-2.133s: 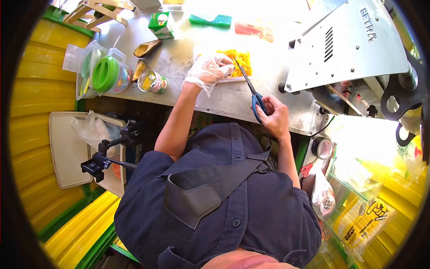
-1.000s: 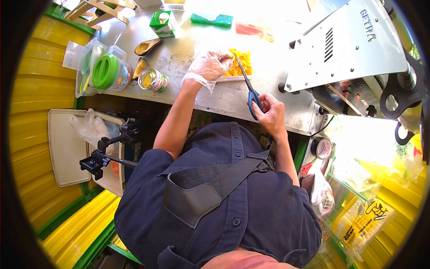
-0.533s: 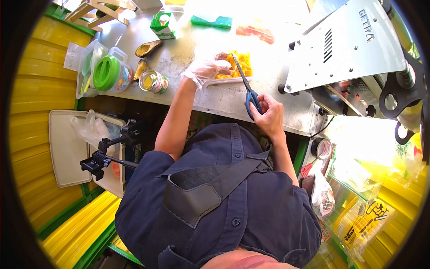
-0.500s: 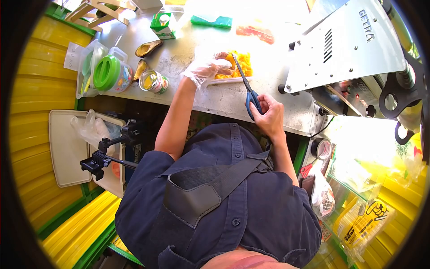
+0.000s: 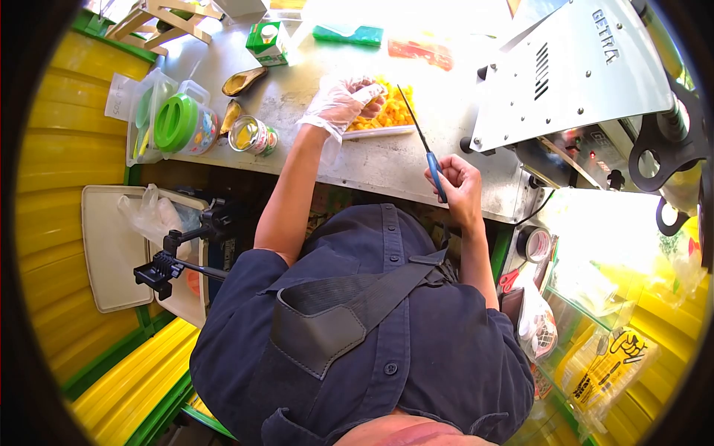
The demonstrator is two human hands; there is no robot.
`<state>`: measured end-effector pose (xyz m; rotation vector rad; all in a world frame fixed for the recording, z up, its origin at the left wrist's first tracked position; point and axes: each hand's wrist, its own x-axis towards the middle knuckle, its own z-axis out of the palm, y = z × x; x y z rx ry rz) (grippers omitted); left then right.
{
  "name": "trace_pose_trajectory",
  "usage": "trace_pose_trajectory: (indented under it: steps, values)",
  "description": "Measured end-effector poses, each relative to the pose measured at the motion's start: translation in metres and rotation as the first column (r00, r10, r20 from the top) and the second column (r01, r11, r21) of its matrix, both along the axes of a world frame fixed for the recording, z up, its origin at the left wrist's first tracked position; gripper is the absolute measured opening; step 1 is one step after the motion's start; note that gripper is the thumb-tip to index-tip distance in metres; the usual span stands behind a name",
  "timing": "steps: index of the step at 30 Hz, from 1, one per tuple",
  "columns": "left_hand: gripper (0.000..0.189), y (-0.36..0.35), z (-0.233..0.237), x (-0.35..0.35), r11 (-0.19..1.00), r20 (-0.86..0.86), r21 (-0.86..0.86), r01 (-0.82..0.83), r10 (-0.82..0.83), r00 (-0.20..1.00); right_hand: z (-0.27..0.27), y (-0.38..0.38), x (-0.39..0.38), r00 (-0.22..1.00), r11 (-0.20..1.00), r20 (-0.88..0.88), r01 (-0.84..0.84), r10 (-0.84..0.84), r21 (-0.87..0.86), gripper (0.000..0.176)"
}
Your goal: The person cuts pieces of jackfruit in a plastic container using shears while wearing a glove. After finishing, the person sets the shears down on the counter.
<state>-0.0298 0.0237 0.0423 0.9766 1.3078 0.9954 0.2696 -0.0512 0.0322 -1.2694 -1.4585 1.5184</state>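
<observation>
A pair of scissors (image 5: 432,165) with dark blue handles sits in my right hand (image 5: 460,189), its blades pointing up and away over the metal table. My left hand (image 5: 349,104) wears a clear plastic glove. Its fingers are curled over the left side of a white tray (image 5: 379,133) heaped with small orange-yellow pieces (image 5: 396,111). Whatever those fingers pinch is too small and bright to make out. The scissor blades lie just right of the tray, apart from my left hand.
Left on the metal table (image 5: 297,160) stand an opened can (image 5: 253,137), a green-lidded jug (image 5: 182,125) and dark, boat-shaped pieces (image 5: 244,80). Behind are a green-white carton (image 5: 268,43), a green packet (image 5: 348,35) and a red packet (image 5: 420,52). A GETRA machine (image 5: 573,74) stands right.
The scissors have swung right and toward me, away from my left hand, and their blades now look closer together. My left hand has shifted slightly left, fingers curled further in.
</observation>
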Motion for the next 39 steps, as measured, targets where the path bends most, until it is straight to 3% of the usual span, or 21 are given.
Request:
trace_pose_trajectory:
  steps: [2,12,17,20,24,27,32,36,39]
  values:
    - [0.023,-0.002,0.006,0.005,1.0,-0.09,-0.004,-0.005,0.004,0.996,-0.004,0.001,0.001,0.994,0.995,-0.114,-0.014,0.003,-0.1,0.015]
    - [0.019,-0.004,0.003,0.012,0.999,-0.179,0.041,0.009,-0.001,0.984,-0.004,0.001,-0.006,0.995,0.99,-0.085,-0.057,0.046,-0.129,0.016]
    - [0.018,-0.005,0.006,0.012,0.977,-0.44,0.127,0.171,-0.1,0.893,-0.002,-0.002,-0.013,0.997,0.996,-0.072,0.0,-0.007,-0.086,0.013]
    - [0.02,-0.009,0.015,0.015,0.966,-0.51,0.129,0.225,-0.13,0.85,-0.005,-0.002,-0.013,0.998,0.997,-0.053,0.018,-0.022,-0.078,0.012]
    - [0.021,-0.008,0.006,0.016,0.967,-0.424,0.176,0.186,-0.096,0.901,-0.008,-0.002,-0.014,0.999,0.996,-0.046,0.024,-0.029,-0.09,0.013]
    - [0.022,-0.01,0.015,0.017,0.967,-0.523,0.137,0.213,-0.112,0.845,-0.008,-0.002,-0.017,0.999,0.996,-0.031,0.028,-0.031,-0.08,0.014]
    - [0.014,0.001,-0.018,0.01,0.985,-0.387,0.147,0.091,-0.028,0.922,-0.01,-0.001,-0.024,0.999,0.996,-0.002,0.051,-0.051,-0.074,0.014]
    - [0.013,0.007,-0.039,0.001,0.977,-0.374,0.19,0.1,-0.023,0.927,-0.008,0.0,-0.026,0.997,0.995,0.018,0.08,-0.079,-0.058,0.015]
    - [0.016,0.008,-0.037,-0.002,0.976,-0.514,0.203,0.084,0.033,0.857,-0.004,0.0,-0.025,0.995,0.993,0.027,0.1,-0.099,-0.064,0.014]
